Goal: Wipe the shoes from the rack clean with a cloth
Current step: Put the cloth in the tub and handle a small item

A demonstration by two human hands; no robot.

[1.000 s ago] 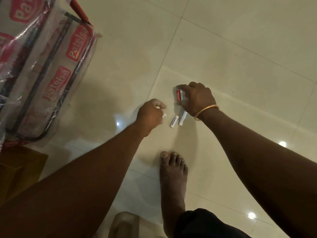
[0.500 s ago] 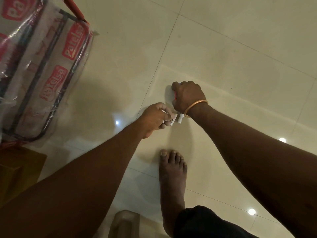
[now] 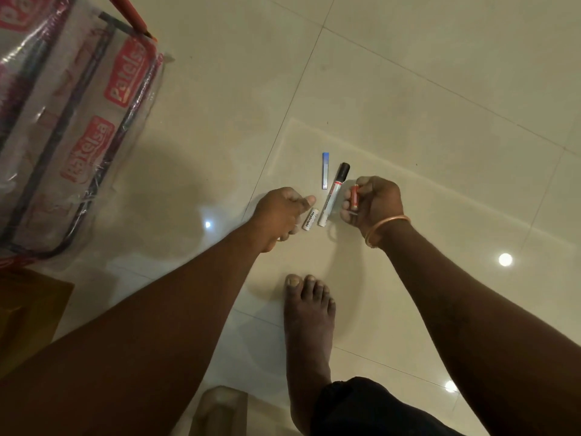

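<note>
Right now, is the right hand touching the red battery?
Touching. The head view shows the right hand with its fingers curled round the red battery, gripping it next to the marker.

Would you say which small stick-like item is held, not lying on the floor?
The red cylinder, pinched in the right hand; the black-capped marker, white tube and blue strip lie on the floor.

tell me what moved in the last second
The right hand pulled back to the right, still gripping the red battery, uncovering the marker and blue strip. The left hand drew back off the white battery. Marker and white battery stayed put on the floor.
</note>
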